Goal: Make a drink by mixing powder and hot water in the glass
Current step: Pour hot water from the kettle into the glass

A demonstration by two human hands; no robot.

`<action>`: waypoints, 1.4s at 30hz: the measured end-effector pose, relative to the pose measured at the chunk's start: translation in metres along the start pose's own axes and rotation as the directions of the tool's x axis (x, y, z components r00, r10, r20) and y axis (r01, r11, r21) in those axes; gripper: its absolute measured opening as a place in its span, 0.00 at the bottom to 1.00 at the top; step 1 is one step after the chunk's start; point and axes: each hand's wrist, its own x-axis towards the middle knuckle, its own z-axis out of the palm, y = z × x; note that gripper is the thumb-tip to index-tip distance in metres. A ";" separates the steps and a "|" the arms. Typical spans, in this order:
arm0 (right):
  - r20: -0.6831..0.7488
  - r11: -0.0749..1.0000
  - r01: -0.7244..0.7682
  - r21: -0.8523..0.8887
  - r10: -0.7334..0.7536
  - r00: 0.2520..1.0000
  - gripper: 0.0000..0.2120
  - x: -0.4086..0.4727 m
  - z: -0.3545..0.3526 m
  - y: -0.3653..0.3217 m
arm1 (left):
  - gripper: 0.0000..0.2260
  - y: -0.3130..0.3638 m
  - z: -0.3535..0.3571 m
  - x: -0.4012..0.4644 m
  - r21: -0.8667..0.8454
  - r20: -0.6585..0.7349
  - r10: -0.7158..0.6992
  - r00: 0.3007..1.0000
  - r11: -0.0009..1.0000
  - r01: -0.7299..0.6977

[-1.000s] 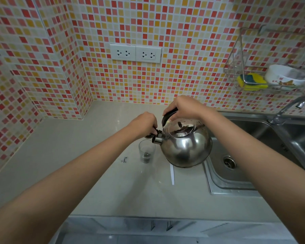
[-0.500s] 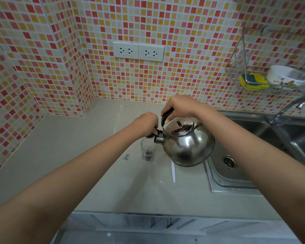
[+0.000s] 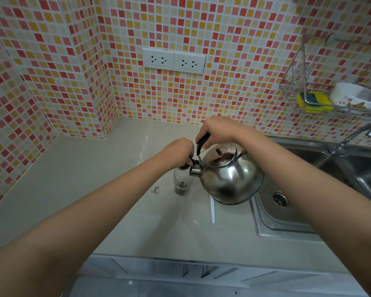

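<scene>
A shiny steel kettle (image 3: 231, 179) is held tilted to the left, above the counter, its spout right over a small clear glass (image 3: 182, 182). The glass stands on the beige counter (image 3: 94, 189) with a dark layer at its bottom. My right hand (image 3: 217, 129) grips the kettle's black handle from above. My left hand (image 3: 178, 152) pinches the black spout cap at the kettle's spout, just above the glass rim. Whether water is flowing I cannot tell.
A steel sink (image 3: 287, 211) with a drain lies right of the kettle, a tap (image 3: 351, 136) behind it. A white strip (image 3: 212, 209) lies on the counter. A wire rack (image 3: 334, 103) on the tiled wall holds a yellow sponge and a white bowl. Two wall sockets (image 3: 174, 61) sit above.
The kettle has tipped a little further to the left, spout lower over the glass. The dark contents in the glass look a bit deeper. Both hands keep their holds.
</scene>
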 end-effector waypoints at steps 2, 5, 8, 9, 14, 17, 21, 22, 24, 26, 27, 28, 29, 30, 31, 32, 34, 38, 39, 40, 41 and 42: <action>0.005 1.000 0.004 0.000 -0.004 1.000 0.14 0.001 0.000 0.000 | 0.12 0.000 0.000 0.000 0.000 -0.001 -0.002 1.000 1.000 0.002; 0.014 1.000 -0.002 0.002 0.002 1.000 0.14 0.002 0.001 0.000 | 0.12 0.000 -0.001 0.000 0.005 -0.001 0.001 1.000 1.000 -0.001; 0.023 1.000 -0.006 0.009 0.005 1.000 0.14 0.002 0.000 0.000 | 0.12 0.000 0.000 0.001 0.015 0.004 0.001 1.000 1.000 -0.001; 0.025 1.000 -0.003 0.008 0.002 1.000 0.14 0.002 0.000 0.000 | 0.12 0.000 0.000 0.001 0.017 0.005 0.000 1.000 1.000 -0.001; 0.032 1.000 0.014 -0.014 -0.014 0.999 0.15 0.004 -0.003 -0.003 | 0.12 0.000 0.000 0.001 0.024 -0.002 -0.004 1.000 1.000 0.004; 0.036 1.000 0.019 -0.022 -0.018 0.999 0.14 0.006 -0.003 -0.002 | 0.12 0.000 -0.001 0.000 0.024 -0.006 -0.008 1.000 1.000 0.008; 0.045 0.999 0.029 -0.032 -0.028 0.999 0.14 0.008 -0.005 -0.004 | 0.11 -0.001 -0.002 0.000 0.026 -0.008 -0.002 1.000 1.000 0.002; 0.047 0.999 0.030 -0.033 -0.028 0.999 0.14 0.008 -0.006 -0.005 | 0.11 -0.001 -0.002 0.000 0.027 -0.009 -0.001 1.000 1.000 0.001; 0.050 0.999 0.026 -0.036 -0.024 0.998 0.14 0.009 -0.006 -0.005 | 0.11 -0.001 -0.002 0.000 0.026 -0.010 -0.002 1.000 1.000 0.003; 0.053 0.999 0.023 -0.041 -0.021 0.998 0.14 0.010 -0.006 -0.005 | 0.11 -0.001 -0.003 0.000 0.025 -0.009 -0.002 1.000 1.000 0.002; 0.056 0.999 0.023 -0.043 -0.020 0.998 0.14 0.010 -0.007 -0.005 | 0.12 -0.001 -0.003 0.000 0.024 -0.006 -0.002 1.000 1.000 0.002; 0.058 0.999 0.021 -0.044 -0.019 0.998 0.14 0.010 -0.007 -0.005 | 0.12 -0.001 -0.003 0.000 0.022 -0.003 -0.001 1.000 1.000 0.002; 0.061 0.999 0.020 -0.045 -0.017 0.998 0.14 0.010 -0.007 -0.005 | 0.12 -0.001 -0.003 0.000 0.018 0.000 0.000 1.000 1.000 0.000; 0.063 0.999 0.020 -0.047 -0.017 0.998 0.14 0.011 -0.008 -0.006 | 0.12 -0.002 -0.004 0.001 0.014 -0.002 0.003 1.000 1.000 -0.003; 0.065 0.999 0.021 -0.049 -0.018 0.998 0.14 0.011 -0.008 -0.006 | 0.12 -0.002 -0.004 0.001 0.010 -0.002 0.005 1.000 1.000 -0.005; 0.067 0.998 0.021 -0.051 -0.018 0.998 0.14 0.011 -0.009 -0.006 | 0.12 -0.002 -0.004 0.001 0.008 -0.001 0.006 1.000 1.000 -0.006; 0.071 0.998 0.023 -0.055 -0.019 0.997 0.14 0.012 -0.010 -0.006 | 0.12 -0.001 -0.006 0.000 0.004 0.005 0.003 1.000 1.000 -0.003; 0.085 0.998 0.027 -0.059 -0.022 0.996 0.13 0.012 -0.011 -0.006 | 0.12 0.002 -0.007 0.000 -0.004 0.002 0.006 1.000 1.000 -0.006; 0.086 0.998 0.027 -0.062 -0.022 0.996 0.13 0.012 -0.012 -0.006 | 0.12 0.002 -0.007 0.000 -0.004 0.000 0.006 1.000 1.000 -0.006; 0.085 0.998 0.027 -0.063 -0.021 0.996 0.13 0.012 -0.012 -0.006 | 0.12 0.002 -0.007 0.000 -0.003 -0.003 0.008 1.000 1.000 -0.008; 0.084 0.998 0.026 -0.065 -0.020 0.996 0.14 0.012 -0.012 -0.005 | 0.12 0.002 -0.006 0.001 -0.003 -0.006 0.009 1.000 1.000 -0.009; 0.083 0.998 0.024 -0.065 -0.019 0.996 0.14 0.012 -0.012 -0.005 | 0.12 0.002 -0.006 0.001 -0.001 -0.008 0.011 1.000 1.000 -0.011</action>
